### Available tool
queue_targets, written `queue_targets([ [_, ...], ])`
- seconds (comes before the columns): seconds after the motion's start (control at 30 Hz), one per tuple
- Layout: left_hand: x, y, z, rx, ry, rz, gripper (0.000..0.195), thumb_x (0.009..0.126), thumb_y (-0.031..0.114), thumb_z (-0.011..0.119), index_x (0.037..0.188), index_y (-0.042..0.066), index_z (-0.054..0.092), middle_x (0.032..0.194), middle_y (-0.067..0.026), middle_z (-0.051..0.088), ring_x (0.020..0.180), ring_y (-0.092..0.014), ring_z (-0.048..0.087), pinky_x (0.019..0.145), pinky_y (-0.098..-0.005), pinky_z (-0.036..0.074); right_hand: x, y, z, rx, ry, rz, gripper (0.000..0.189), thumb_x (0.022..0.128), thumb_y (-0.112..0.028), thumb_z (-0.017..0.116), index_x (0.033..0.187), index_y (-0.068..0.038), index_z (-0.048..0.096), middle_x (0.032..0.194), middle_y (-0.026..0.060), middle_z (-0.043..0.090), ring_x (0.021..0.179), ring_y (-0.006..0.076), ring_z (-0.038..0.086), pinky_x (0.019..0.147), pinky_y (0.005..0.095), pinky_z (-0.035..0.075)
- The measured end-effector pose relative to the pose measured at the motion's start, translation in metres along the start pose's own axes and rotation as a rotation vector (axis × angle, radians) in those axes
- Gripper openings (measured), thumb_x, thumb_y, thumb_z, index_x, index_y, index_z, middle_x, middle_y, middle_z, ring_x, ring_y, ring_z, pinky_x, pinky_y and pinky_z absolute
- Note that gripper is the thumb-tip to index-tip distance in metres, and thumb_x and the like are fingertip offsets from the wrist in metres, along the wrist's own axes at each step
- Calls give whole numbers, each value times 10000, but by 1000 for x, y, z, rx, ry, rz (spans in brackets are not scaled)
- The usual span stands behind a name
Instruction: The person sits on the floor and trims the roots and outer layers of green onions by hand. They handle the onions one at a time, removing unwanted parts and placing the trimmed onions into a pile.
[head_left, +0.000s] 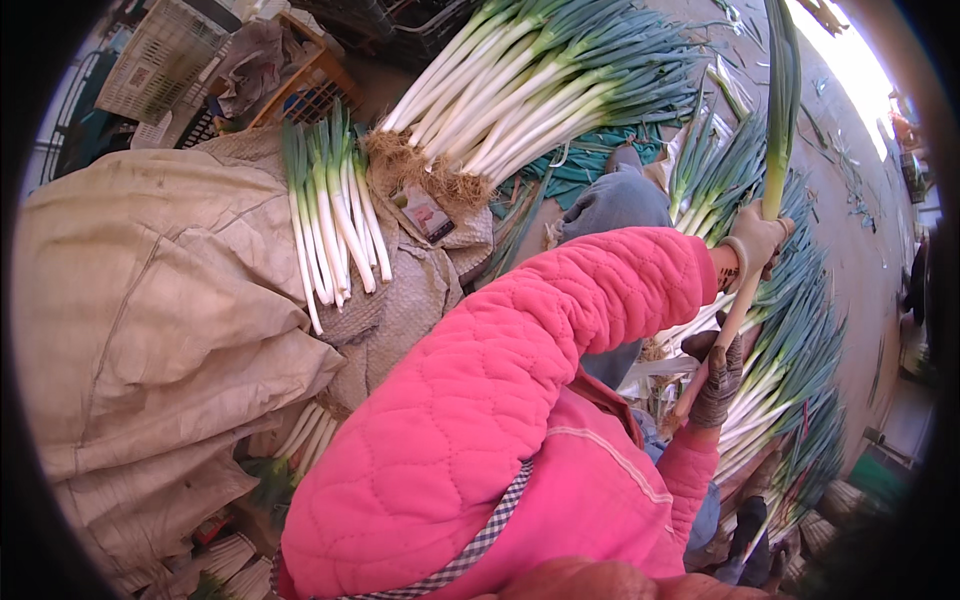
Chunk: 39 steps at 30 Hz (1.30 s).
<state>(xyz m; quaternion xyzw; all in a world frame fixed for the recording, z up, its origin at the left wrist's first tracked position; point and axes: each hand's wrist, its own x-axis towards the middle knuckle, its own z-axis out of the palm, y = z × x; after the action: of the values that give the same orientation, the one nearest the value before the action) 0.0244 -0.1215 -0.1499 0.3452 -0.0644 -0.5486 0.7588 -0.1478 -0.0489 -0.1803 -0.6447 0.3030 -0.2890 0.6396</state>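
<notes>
In front of me my left hand (756, 234), in a pale glove, grips a long green onion (776, 161) around its stalk, just below the leaves. The leaves rise to the top of the picture and the root end points down toward my lap. Lower on the same stalk, my right hand (716, 379), in a dark, soiled glove, is closed around the pale part near the roots. Beyond both hands lies a long row of green onions (780, 367), with white stems toward me and green leaves outward.
A large pile of rooted green onions (517, 97) lies at the top. Several trimmed stalks (337, 206) rest on a woven sack (405, 315), near a phone (426, 214). Beige cloth (150, 300) covers something bulky at left. Plastic crates (304, 82) stand behind; leaf scraps litter the floor (840, 112).
</notes>
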Motion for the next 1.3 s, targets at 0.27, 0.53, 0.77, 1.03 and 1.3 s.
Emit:
queue_targets([
  [0.27, 44, 11, -25, 17, 14, 49, 194, 824, 229, 649, 774, 76, 540, 537, -30, 463, 397, -147, 448, 358, -312, 402, -37, 58, -48, -215, 121, -40, 491, 913, -384, 529, 1178, 29, 542, 648, 23, 536, 532, 95, 481, 481, 266, 376],
  [0.53, 65, 42, -44, -98, -74, 145, 106, 882, 140, 584, 896, 86, 493, 589, 6, 422, 435, -123, 394, 376, -296, 358, -139, 60, -65, -697, -2, 225, 190, 865, -219, 604, 940, -49, 644, 630, 111, 571, 567, 250, 559, 550, 358, 431],
  [0.77, 54, 9, -32, 109, -112, 64, 86, 929, 184, 525, 943, 100, 517, 645, 5, 417, 529, -128, 426, 482, -288, 412, -127, 75, -98, -1235, 243, -94, 396, 785, -311, 653, 1095, -66, 625, 1000, 187, 620, 941, 354, 591, 822, 418, 468],
  [1.03, 22, -42, -10, 38, -283, -181, 111, 897, 125, 544, 988, 71, 510, 747, -38, 490, 600, -148, 463, 527, -288, 429, -5, 35, -57, -250, 335, 36, 369, 808, -242, 697, 1067, 7, 611, 915, 133, 671, 836, 202, 641, 740, 309, 501],
  [1.3, 27, -46, -2, 22, -365, -316, 242, 912, 279, 554, 943, 42, 516, 714, -6, 457, 556, -105, 401, 474, -239, 344, -1, 42, -51, 230, 521, -78, 82, 872, -97, 592, 884, -16, 588, 747, 72, 625, 713, 144, 604, 683, 281, 490],
])
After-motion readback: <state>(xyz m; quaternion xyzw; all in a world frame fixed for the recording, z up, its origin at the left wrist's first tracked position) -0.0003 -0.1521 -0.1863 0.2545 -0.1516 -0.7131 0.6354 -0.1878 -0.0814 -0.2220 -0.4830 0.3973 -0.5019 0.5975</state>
